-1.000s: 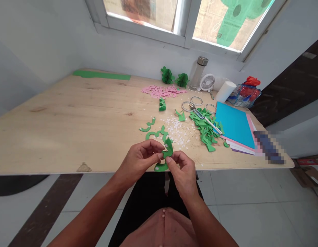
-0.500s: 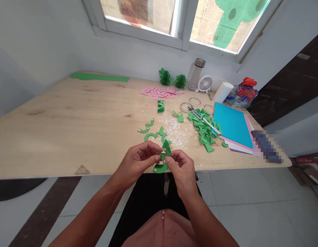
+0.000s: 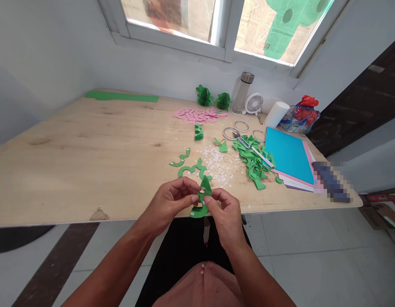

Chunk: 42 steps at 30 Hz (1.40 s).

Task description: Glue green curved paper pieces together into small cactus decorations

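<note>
Between my two hands, over the table's front edge, is a curved green paper cutout [image 3: 200,211] with small white patches on it. My left hand [image 3: 174,198] pinches its left side between thumb and fingers. On the other side my right hand [image 3: 225,209] grips it, the thumb lying on top. Just beyond my fingers lie more scalloped green paper cutouts [image 3: 187,170], and a smaller curved one [image 3: 180,158] is to their left. Small white paper bits [image 3: 216,164] are scattered to the right of these. Farther back stands a small stack of green cutouts [image 3: 199,132].
Green paper scraps [image 3: 255,164] are heaped at the right, with scissors [image 3: 241,140] on top. Rolls of tape [image 3: 241,126] lie behind. Coloured paper sheets [image 3: 288,155] cover the right side. Pink cutouts [image 3: 197,115], a glass bottle [image 3: 243,91] and a small fan [image 3: 254,103] are at the back.
Both hands keep their hold on the green paper cutout, which sits very slightly lower in view. The camera has shifted a little; nothing else visibly differs.
</note>
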Each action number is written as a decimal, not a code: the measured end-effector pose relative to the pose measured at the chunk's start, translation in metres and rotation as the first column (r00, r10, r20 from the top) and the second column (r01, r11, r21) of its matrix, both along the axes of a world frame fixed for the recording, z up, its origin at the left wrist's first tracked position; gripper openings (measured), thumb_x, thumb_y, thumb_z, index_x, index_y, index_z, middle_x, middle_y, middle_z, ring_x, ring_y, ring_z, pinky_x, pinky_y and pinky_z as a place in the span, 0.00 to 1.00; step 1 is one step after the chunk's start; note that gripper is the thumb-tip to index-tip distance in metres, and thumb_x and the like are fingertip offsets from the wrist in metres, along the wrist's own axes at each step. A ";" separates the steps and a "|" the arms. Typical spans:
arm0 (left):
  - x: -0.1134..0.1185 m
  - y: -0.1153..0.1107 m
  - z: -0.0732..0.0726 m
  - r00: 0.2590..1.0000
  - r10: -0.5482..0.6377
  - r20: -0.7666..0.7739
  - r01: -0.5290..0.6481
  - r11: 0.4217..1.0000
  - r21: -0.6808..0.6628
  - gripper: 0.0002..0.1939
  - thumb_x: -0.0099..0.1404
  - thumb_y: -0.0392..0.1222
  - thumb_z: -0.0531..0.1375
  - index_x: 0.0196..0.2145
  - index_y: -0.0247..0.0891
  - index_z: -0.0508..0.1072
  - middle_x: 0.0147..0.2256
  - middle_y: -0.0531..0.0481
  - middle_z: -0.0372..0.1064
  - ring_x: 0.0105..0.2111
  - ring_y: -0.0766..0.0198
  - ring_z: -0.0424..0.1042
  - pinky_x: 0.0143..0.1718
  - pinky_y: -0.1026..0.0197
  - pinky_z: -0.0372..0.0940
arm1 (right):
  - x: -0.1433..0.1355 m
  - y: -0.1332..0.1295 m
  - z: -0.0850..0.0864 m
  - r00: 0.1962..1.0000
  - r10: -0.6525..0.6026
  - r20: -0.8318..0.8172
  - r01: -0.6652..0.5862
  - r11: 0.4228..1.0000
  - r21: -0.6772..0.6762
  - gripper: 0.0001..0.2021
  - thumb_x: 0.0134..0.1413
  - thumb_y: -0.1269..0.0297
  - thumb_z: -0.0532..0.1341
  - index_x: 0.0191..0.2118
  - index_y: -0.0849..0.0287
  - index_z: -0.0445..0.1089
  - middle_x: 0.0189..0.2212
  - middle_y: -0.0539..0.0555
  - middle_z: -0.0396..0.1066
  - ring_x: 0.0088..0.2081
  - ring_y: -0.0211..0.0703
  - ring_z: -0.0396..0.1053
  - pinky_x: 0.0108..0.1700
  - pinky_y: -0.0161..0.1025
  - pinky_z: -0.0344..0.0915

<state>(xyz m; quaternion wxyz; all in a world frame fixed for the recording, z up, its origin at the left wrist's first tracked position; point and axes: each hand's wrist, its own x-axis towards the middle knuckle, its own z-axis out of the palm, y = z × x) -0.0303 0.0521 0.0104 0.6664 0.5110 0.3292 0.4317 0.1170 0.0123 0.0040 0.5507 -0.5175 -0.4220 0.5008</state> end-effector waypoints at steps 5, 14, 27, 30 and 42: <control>0.002 0.001 0.001 1.000 0.029 0.008 -0.029 0.999 0.029 0.06 0.56 0.36 0.67 0.32 0.36 0.74 0.29 0.52 0.70 0.30 0.68 0.69 0.34 0.66 0.65 | 0.000 0.000 -0.002 0.998 -0.018 0.059 0.018 1.000 0.013 0.07 0.51 0.62 0.63 0.32 0.60 0.74 0.29 0.52 0.73 0.35 0.44 0.69 0.40 0.40 0.65; 0.005 -0.001 0.000 0.999 0.033 0.005 -0.033 0.999 0.012 0.06 0.55 0.37 0.67 0.32 0.36 0.74 0.29 0.53 0.71 0.29 0.68 0.69 0.32 0.66 0.66 | -0.001 0.000 -0.001 0.982 -0.076 0.175 0.074 0.997 0.016 0.10 0.50 0.58 0.62 0.31 0.60 0.75 0.28 0.53 0.74 0.32 0.44 0.68 0.36 0.39 0.65; 0.019 -0.026 0.006 0.728 0.632 -0.267 -0.302 0.645 0.702 0.04 0.61 0.34 0.60 0.34 0.40 0.73 0.32 0.52 0.73 0.34 0.64 0.73 0.38 0.61 0.67 | 0.000 0.000 -0.002 0.902 -0.202 0.381 0.147 0.975 0.168 0.08 0.52 0.60 0.61 0.28 0.58 0.73 0.25 0.51 0.71 0.32 0.44 0.69 0.37 0.39 0.63; 0.025 -0.028 0.008 0.691 0.673 -0.265 -0.251 0.567 0.785 0.06 0.61 0.32 0.59 0.36 0.40 0.72 0.33 0.51 0.73 0.35 0.63 0.73 0.38 0.61 0.67 | 0.000 0.000 -0.003 0.899 -0.206 0.388 0.149 0.974 0.172 0.09 0.52 0.60 0.61 0.27 0.58 0.73 0.25 0.51 0.72 0.32 0.44 0.69 0.37 0.40 0.64; 0.027 -0.025 0.009 0.611 0.739 -0.285 -0.188 0.485 0.854 0.07 0.62 0.31 0.59 0.37 0.40 0.72 0.33 0.48 0.74 0.35 0.60 0.73 0.38 0.59 0.67 | -0.001 -0.003 -0.001 0.887 -0.184 0.423 0.114 0.976 0.187 0.07 0.53 0.61 0.61 0.27 0.56 0.72 0.25 0.51 0.72 0.32 0.44 0.68 0.37 0.40 0.62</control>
